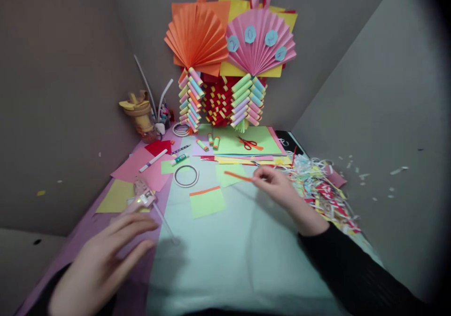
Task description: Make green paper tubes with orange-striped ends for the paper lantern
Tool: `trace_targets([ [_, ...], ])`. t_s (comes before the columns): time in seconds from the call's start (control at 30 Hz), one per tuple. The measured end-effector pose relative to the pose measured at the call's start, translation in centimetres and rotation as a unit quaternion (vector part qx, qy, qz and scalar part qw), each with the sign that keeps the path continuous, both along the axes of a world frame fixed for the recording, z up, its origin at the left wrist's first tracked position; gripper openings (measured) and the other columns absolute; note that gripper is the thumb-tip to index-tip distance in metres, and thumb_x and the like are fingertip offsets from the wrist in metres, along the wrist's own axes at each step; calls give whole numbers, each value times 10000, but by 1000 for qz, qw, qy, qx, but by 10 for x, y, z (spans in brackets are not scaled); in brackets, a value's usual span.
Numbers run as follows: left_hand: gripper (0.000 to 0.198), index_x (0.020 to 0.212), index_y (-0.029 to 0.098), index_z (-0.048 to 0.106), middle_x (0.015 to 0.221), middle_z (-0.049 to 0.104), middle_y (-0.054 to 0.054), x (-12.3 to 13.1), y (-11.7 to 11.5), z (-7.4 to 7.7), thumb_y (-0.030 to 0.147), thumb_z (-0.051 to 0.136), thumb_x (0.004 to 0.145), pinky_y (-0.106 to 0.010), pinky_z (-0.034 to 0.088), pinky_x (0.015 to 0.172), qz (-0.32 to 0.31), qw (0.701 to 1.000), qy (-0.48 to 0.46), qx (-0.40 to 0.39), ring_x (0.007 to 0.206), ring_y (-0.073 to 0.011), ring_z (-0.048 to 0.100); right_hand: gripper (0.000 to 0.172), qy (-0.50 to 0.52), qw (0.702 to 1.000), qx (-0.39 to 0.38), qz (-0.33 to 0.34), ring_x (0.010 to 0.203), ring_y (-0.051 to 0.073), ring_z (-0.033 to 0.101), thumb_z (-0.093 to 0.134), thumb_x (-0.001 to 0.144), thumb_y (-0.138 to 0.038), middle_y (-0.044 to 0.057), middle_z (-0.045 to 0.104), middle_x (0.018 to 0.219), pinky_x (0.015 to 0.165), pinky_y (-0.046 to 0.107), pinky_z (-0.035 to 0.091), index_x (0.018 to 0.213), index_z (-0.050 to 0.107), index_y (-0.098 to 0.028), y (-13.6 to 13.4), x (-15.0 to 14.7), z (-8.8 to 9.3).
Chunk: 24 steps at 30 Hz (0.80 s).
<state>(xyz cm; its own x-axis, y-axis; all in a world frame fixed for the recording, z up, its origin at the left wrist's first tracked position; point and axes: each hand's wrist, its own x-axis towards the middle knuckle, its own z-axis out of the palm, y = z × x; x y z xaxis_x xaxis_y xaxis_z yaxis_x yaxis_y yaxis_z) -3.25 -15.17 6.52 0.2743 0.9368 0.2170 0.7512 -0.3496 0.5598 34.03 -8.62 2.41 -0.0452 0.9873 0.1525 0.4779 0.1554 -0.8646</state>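
My right hand pinches one end of a thin orange paper strip, held just above a light green paper square. My left hand lies low at the near left with fingers stretched out, holding nothing, just short of a pink glue gun. A green square with an orange strip along its top edge lies between the hands on the pale table sheet.
A large paper craft with orange and pink fans and rolled paper tubes stands at the back. Red scissors lie on green paper. A tape ring, glue stick, pen, paper scraps and a yellow bottle surround the work area.
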Motion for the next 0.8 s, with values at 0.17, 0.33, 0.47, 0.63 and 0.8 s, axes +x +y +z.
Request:
trace_targets([
  [0.17, 402, 1165, 222, 597, 1075, 671, -89, 61, 14, -23, 421, 536, 821, -255, 505, 597, -79, 994, -24, -66, 806, -186, 636, 158, 17, 978, -20, 207, 659, 119, 483, 543, 808, -266, 19, 530, 751, 592, 233, 389, 678, 527, -177, -33, -50, -1],
  [0.33, 286, 748, 182, 646, 653, 645, -18, 90, 27, -44, 365, 456, 861, -240, 433, 578, -131, 982, -24, -134, 596, -140, 560, 149, 58, 980, -48, 184, 670, 123, 468, 546, 794, -263, 7, 499, 731, 579, 231, 374, 679, 501, -179, -33, -53, -15],
  [0.47, 308, 713, 178, 637, 652, 648, -15, 98, 31, -45, 378, 449, 852, -238, 416, 579, -91, 976, -86, -179, 600, -137, 552, 184, 99, 981, -104, 128, 617, 109, 426, 552, 787, -324, -23, 461, 670, 569, 230, 352, 692, 491, -179, -27, -46, -26],
  [0.63, 292, 655, 174, 630, 654, 671, -28, 99, 34, -48, 382, 482, 799, -257, 437, 602, -36, 954, -148, -259, 608, -152, 571, 299, 132, 977, -134, 105, 552, 95, 372, 511, 833, -430, -46, 407, 597, 528, 224, 311, 677, 497, -176, -26, -46, -34],
  [0.8, 289, 643, 172, 629, 621, 660, -22, 99, 34, -52, 381, 488, 784, -254, 430, 569, -26, 952, -161, -257, 564, -143, 553, 381, 174, 966, -154, 113, 502, 91, 385, 480, 849, -527, -49, 434, 571, 488, 219, 301, 858, 591, -163, -28, -48, -38],
])
